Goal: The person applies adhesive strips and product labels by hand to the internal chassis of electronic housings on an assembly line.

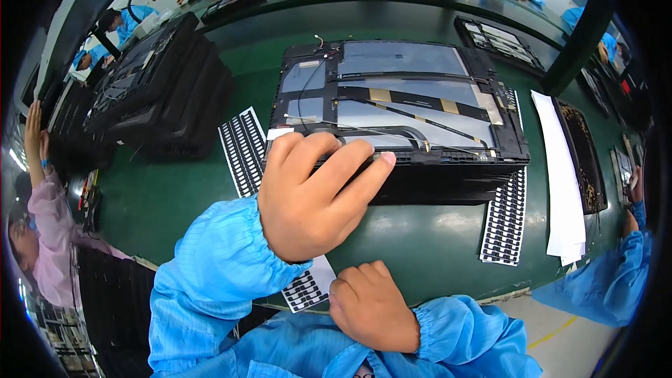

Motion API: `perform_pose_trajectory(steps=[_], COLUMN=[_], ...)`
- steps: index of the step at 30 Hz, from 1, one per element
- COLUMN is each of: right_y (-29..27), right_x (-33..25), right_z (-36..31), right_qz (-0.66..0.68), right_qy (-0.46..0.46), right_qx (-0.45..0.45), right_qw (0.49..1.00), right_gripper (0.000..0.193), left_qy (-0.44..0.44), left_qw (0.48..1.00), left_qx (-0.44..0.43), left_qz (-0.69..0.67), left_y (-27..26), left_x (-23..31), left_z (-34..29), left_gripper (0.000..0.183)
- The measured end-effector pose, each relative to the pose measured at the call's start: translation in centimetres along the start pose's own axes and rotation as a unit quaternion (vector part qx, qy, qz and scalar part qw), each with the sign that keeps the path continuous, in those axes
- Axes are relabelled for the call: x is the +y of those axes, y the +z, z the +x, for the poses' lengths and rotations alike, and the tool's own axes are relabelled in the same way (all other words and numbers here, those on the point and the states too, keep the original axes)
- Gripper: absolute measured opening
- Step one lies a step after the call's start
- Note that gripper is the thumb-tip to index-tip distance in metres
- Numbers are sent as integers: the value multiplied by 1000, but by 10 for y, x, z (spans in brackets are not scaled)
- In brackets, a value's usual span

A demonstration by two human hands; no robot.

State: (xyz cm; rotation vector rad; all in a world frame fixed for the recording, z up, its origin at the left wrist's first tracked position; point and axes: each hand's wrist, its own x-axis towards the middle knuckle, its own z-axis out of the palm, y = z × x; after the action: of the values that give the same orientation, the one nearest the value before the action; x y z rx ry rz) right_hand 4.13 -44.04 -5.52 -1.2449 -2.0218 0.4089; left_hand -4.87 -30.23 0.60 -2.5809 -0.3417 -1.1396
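A stack of black device housings (434,185) stands before me. Its top open housing (409,63) shows grey panels, flat black ribbon cables and thin wires. My left hand (315,199) reaches over the near left edge of that top housing, fingers bent and fingertips pressed along its rim. The thumb is hidden beneath the hand. Close to the table's front edge, my right hand (374,308) is curled closed, and whatever it may hold is hidden. Beside it lies a white sheet of small black stickers (308,290), partly under my left sleeve.
More sticker sheets (241,154) (502,227) lie on both sides of the stack. On the left rises another stack of black housings (168,91). White paper strips (560,175) and a dark panel (582,154) lie at right. Co-workers in blue sit across the green table (168,203).
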Motion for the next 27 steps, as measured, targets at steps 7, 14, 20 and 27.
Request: perform_pose_trajectory(steps=[7, 14, 20, 27], right_y=[1, 2, -18, -145], right_x=[1, 0, 4, 19], right_z=[0, 0, -2, 0], right_qz=[53, 71, 190, 157], right_qy=[25, 17, 48, 136], right_qx=[57, 42, 31, 185], right_qw=[997, 996, 980, 960], right_gripper=[18, 16, 13, 8], left_qy=[-58, -149, -141, -73], left_qw=[997, 885, 875, 915], left_qx=[-48, -411, -432, -335], left_qz=[-1, -159, -166, -211], left_y=[-20, -61, -57, -69], left_x=[16, 37, 36, 24], left_z=[-6, -97, -90, -40], left_gripper=[42, 67, 67, 56])
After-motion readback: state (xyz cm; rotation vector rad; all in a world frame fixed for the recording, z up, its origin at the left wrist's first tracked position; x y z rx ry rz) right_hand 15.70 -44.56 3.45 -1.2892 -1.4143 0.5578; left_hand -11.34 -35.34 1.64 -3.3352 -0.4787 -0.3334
